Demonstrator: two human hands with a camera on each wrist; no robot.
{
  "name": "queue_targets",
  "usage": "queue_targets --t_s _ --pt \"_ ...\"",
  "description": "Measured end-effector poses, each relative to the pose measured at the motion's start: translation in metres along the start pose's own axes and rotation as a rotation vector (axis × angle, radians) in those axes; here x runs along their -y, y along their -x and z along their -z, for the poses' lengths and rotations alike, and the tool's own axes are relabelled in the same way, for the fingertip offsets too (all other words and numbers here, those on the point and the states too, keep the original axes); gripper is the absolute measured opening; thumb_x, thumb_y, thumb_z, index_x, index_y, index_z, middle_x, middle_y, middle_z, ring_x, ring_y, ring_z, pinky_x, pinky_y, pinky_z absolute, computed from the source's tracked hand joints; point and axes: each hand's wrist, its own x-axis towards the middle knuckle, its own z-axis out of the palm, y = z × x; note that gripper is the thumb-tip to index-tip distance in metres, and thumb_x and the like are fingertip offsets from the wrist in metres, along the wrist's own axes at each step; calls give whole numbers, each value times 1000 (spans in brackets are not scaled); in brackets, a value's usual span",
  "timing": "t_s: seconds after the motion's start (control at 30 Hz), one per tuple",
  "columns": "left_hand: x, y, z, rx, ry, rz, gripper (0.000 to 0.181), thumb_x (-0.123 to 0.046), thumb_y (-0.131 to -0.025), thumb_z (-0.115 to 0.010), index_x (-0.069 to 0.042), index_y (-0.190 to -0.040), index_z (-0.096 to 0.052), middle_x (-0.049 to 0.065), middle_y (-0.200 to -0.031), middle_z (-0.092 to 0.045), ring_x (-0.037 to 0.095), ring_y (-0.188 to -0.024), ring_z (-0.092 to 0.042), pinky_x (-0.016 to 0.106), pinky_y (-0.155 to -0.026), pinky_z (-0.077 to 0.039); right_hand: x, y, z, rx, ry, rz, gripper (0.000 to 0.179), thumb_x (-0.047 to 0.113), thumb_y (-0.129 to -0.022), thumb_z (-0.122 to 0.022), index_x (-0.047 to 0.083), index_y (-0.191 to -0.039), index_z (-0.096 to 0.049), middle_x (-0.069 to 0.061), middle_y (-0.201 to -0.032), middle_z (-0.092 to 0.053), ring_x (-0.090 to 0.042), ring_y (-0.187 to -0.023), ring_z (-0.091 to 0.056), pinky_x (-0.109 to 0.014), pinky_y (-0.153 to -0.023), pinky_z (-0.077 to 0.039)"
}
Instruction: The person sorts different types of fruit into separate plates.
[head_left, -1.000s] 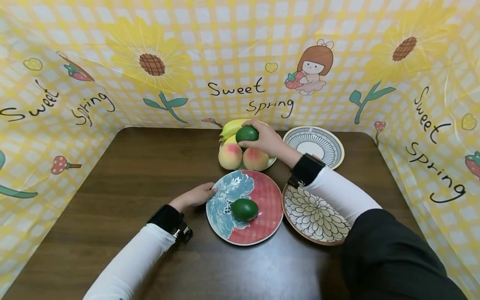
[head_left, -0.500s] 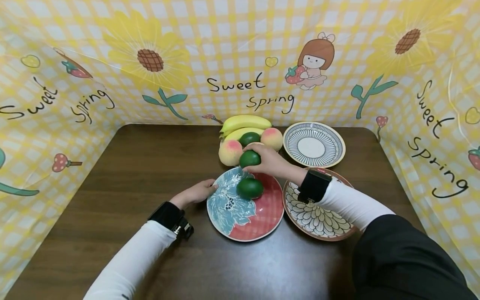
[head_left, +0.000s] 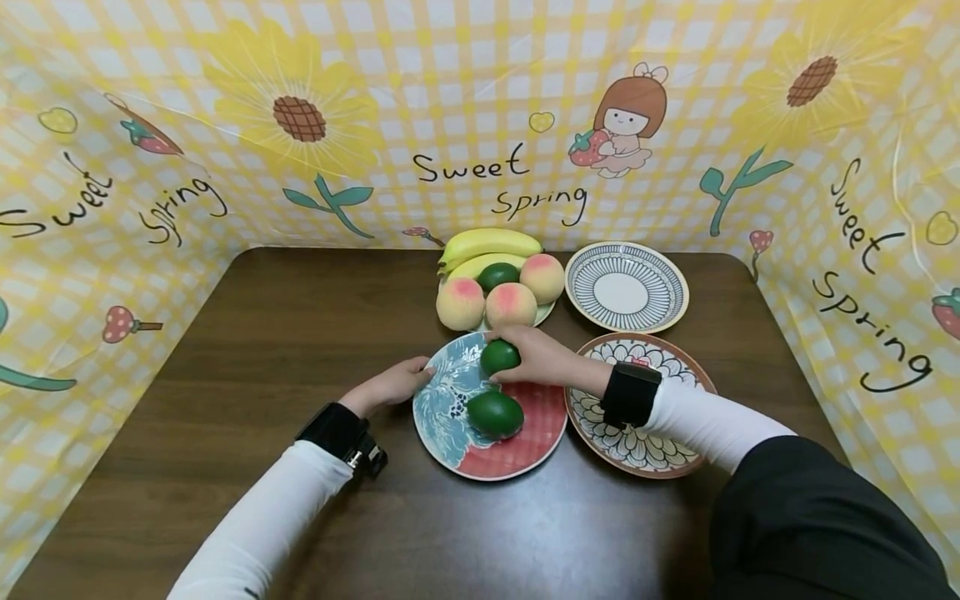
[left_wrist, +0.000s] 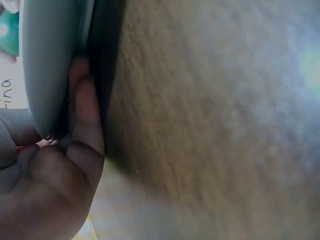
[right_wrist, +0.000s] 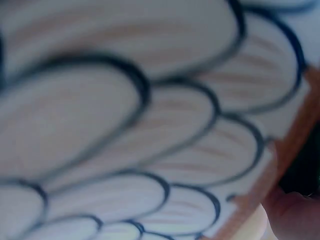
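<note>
In the head view my left hand (head_left: pixel 387 387) holds the left rim of the blue and red plate (head_left: pixel 528 437). The left wrist view has its thumb on one side of the plate's edge and the fingers (left_wrist: pixel 86 107) under it. One dark green oval fruit (head_left: pixel 495 415) lies on this plate. Over the plate's upper part, my right hand (head_left: pixel 543 357) grips a second dark green oval fruit (head_left: pixel 498 357) between thumb and fingers. A brown-rimmed petal-patterned plate (head_left: pixel 637 454) lies beneath the right wrist and fills most of the right wrist view.
Behind, a plate (head_left: pixel 547 315) bears bananas (head_left: pixel 491 242), several peaches (head_left: pixel 512 305) and another green fruit (head_left: pixel 498 277). A blue-lined white plate (head_left: pixel 621 293) stands at the back right. Checked yellow cloth (head_left: pixel 465 92) walls in the brown table (head_left: pixel 300 317).
My right hand has brought the green fruit from the fruit pile forward to over the blue and red plate. The fruit on that plate has shifted about; my left hand keeps hold of the rim.
</note>
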Motion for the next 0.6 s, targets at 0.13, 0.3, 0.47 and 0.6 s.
queue_targets --t_s 0.13,0.3,0.47,0.6 --pt "0 0 1 2 10 13 37 -14 -111 -34 10 -134 -52 23 -124 -57 31 -117 -52 45 -106 -41 1 3 -5 29 45 14 57 26 -86 -83 4 -134 -60 -19 -147 -59 -30 -128 -60 -44 -108 -50" --pt "0 0 0 -15 2 11 37 -14 -111 -35 10 -133 -52 23 -123 -57 31 -117 -53 44 -106 -42 3 5 -5 34 67 20 61 29 -87 -82 4 -137 -59 -19 -148 -57 -31 -129 -59 -44 -109 -49" --pt "1 0 -3 -21 -9 -19 34 -12 -110 -35 11 -127 -54 23 -120 -58 31 -114 -53 41 -102 -42 6 0 14 -39 9 -23 64 29 -88 -81 0 -140 -57 -18 -137 -64 -31 -126 -61 -46 -111 -47" --pt "1 1 -3 -18 -6 -21 35 -12 -111 -35 11 -129 -53 24 -122 -58 32 -116 -53 42 -104 -42 7 -18 46 -149 -38 -90 56 22 -94 -74 -3 -141 -55 -23 -137 -63 -37 -127 -60 -50 -110 -47"
